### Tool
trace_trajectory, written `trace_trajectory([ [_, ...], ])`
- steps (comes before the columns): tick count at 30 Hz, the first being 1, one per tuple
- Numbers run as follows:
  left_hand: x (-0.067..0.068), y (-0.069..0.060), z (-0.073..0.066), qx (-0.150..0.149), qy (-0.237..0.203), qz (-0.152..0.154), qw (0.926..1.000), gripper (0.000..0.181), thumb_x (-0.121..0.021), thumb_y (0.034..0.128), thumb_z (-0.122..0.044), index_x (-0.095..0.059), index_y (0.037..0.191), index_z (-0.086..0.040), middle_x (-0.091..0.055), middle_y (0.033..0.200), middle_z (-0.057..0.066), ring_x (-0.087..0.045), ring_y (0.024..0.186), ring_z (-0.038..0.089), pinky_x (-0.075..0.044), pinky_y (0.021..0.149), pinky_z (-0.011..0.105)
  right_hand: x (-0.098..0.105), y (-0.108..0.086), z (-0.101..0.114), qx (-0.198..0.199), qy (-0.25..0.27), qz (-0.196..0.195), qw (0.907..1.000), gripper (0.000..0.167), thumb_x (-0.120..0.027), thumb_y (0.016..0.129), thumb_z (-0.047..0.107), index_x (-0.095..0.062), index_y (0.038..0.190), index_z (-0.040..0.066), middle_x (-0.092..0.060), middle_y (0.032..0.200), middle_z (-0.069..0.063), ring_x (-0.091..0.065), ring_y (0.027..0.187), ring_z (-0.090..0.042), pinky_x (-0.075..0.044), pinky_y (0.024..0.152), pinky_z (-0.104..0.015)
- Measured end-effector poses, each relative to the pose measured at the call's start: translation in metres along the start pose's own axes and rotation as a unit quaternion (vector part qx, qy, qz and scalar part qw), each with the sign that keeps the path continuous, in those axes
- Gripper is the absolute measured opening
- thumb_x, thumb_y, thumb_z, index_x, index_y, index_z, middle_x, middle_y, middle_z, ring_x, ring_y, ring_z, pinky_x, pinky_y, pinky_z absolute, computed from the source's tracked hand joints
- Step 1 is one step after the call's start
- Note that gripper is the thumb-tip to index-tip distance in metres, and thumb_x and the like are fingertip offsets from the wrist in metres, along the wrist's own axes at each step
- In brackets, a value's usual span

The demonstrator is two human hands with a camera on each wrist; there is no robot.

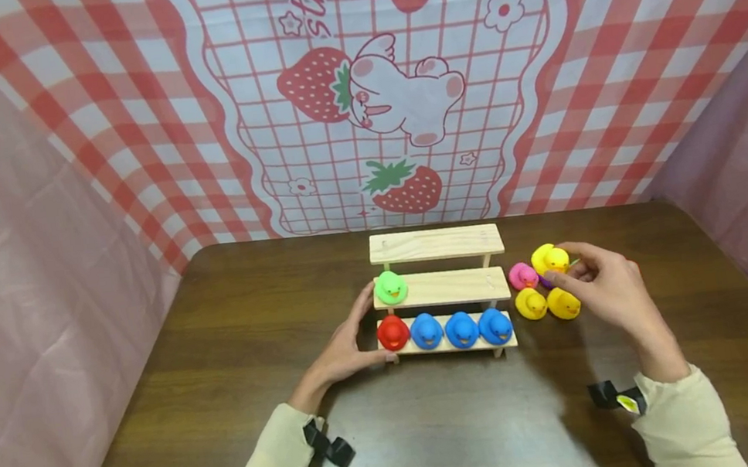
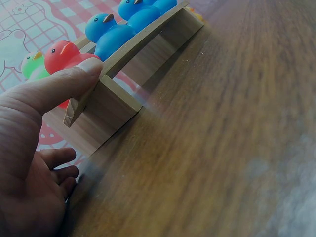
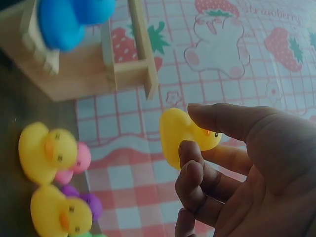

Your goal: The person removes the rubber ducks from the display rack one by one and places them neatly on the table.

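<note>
A three-step wooden rack (image 1: 447, 288) stands on the table. A red rubber duck (image 1: 393, 333) and three blue rubber ducks (image 1: 461, 330) sit along its lowest step, and a green rubber duck (image 1: 391, 287) is at the left of the middle step. My left hand (image 1: 346, 348) holds the rack's left end, its thumb on the front corner beside the red duck. To the right, my right hand (image 1: 606, 287) pinches a yellow rubber duck (image 3: 175, 136) between thumb and fingers, raised above the other loose ducks.
Beside the rack's right end lie two more yellow ducks (image 1: 531, 304), a pink duck (image 1: 523, 276) and a purple duck (image 3: 91, 205), mostly covered. A bit of green (image 3: 94, 235) shows beside them. A strawberry-print cloth (image 1: 400, 105) hangs behind the brown table (image 1: 251, 319).
</note>
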State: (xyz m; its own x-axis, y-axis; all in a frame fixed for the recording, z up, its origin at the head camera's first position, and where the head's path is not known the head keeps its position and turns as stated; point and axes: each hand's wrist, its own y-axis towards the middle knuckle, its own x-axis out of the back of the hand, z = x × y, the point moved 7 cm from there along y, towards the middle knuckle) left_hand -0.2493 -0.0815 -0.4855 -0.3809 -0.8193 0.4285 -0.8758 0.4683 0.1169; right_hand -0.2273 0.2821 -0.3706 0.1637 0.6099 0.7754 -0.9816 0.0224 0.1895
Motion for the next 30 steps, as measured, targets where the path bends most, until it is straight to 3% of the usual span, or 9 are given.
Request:
trace_trajectory([
  [14,0.001,-0.001,0.002,-0.005,0.001,-0.001,1.0000,0.117,-0.089,0.0748,-0.020,-0.011,0.160,-0.040,-0.034,0.164,0.008,-0.028,0.154,0.027,-0.017,0.123,0.063,0.012,-0.006,-0.048,-0.010,-0.029,-0.010,0.9995,0.050,-0.073,0.091,0.032,-0.062,0.127,-0.001,-0.066,0.085,-0.012,-0.045,0.065,0.000,-0.039,0.054,-0.022],
  [23,0.001,-0.001,0.000,-0.013,0.000,-0.005,0.9999,0.116,-0.089,0.0744,-0.020,-0.013,0.160,-0.037,-0.034,0.164,0.007,-0.028,0.154,0.028,-0.017,0.122,0.064,0.012,-0.010,-0.073,-0.019,-0.050,0.007,0.9985,0.053,-0.073,0.091,0.032,-0.061,0.126,-0.005,-0.070,0.081,-0.013,-0.046,0.062,0.000,-0.037,0.055,-0.023],
  [30,0.001,0.000,0.001,-0.002,0.003,-0.006,1.0000,0.117,-0.089,0.0740,-0.019,-0.012,0.161,-0.036,-0.034,0.164,0.009,-0.027,0.154,0.027,-0.017,0.123,0.062,0.005,-0.014,-0.088,-0.030,-0.060,0.031,0.9973,0.056,-0.073,0.091,0.031,-0.058,0.130,-0.007,-0.066,0.079,-0.008,-0.045,0.062,-0.004,-0.036,0.056,-0.023],
])
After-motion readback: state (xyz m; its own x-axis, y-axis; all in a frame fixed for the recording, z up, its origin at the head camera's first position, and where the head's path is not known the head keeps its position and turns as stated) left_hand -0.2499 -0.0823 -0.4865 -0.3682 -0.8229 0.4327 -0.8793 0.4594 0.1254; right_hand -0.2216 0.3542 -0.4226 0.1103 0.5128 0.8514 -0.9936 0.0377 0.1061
